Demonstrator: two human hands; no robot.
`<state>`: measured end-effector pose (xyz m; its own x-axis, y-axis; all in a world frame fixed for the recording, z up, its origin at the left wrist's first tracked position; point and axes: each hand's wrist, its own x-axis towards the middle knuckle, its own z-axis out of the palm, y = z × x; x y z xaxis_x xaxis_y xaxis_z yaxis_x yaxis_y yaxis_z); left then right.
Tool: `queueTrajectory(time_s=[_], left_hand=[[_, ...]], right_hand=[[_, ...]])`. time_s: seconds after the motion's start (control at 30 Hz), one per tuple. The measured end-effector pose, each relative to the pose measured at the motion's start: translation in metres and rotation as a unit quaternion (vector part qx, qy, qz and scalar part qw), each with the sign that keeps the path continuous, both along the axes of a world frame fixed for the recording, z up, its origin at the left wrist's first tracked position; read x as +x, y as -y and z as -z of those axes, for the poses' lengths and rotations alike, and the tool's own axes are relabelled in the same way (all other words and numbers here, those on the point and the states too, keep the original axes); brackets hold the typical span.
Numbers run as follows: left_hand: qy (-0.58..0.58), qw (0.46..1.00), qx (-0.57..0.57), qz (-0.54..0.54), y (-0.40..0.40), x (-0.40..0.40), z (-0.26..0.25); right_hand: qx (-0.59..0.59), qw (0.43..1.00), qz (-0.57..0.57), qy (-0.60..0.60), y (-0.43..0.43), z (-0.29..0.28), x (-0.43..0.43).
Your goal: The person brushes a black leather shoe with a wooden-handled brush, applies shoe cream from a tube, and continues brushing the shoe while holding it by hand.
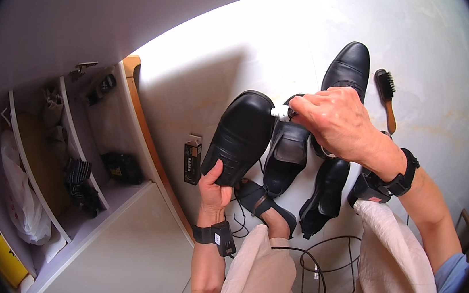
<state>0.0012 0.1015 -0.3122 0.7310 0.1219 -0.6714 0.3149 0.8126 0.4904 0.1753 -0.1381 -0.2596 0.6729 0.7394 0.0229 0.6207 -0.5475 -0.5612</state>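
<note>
My left hand (215,189) holds a black leather shoe (237,135) near its opening. The thumb lies on top, and the other fingers are hidden. In my right hand (336,124) is a small tube (280,113) with a white end, mostly covered by the fingers. Its white end meets the side of the shoe's toe, or sits right beside it. Below my hands, a black shoe (287,153) and another black shoe (328,192) stand on the floor. Beyond my right hand lies a further black shoe (349,66), partly hidden by the hand.
A wooden-handled brush (388,103) lies on the pale tiled floor (417,39) at right. A small black box (192,160) stands left of the held shoe. An open cabinet (106,200) is at left. My sandalled foot (274,211) and a loose cable (298,250) are below.
</note>
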Motion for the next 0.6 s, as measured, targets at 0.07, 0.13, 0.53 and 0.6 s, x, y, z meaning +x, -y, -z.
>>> queueTrajectory(time_s=[0.07, 0.13, 0.53, 0.6], left_hand=[[0.006, 1.0, 0.005, 0.008, 0.0, 0.0, -0.001], [0.011, 1.0, 0.012, 0.015, 0.0, 0.002, -0.003], [-0.019, 1.0, -0.011, -0.003, 0.002, -0.002, 0.001], [-0.021, 0.999, -0.022, -0.021, 0.002, 0.0, 0.002]], right_hand=[[-0.027, 1.0, -0.015, 0.003, 0.0, -0.004, 0.002], [-0.051, 0.998, -0.025, -0.002, -0.001, -0.007, 0.005], [0.005, 0.997, 0.01, -0.081, -0.005, 0.0, -0.003], [0.036, 0.992, 0.031, -0.115, -0.002, 0.003, -0.004]])
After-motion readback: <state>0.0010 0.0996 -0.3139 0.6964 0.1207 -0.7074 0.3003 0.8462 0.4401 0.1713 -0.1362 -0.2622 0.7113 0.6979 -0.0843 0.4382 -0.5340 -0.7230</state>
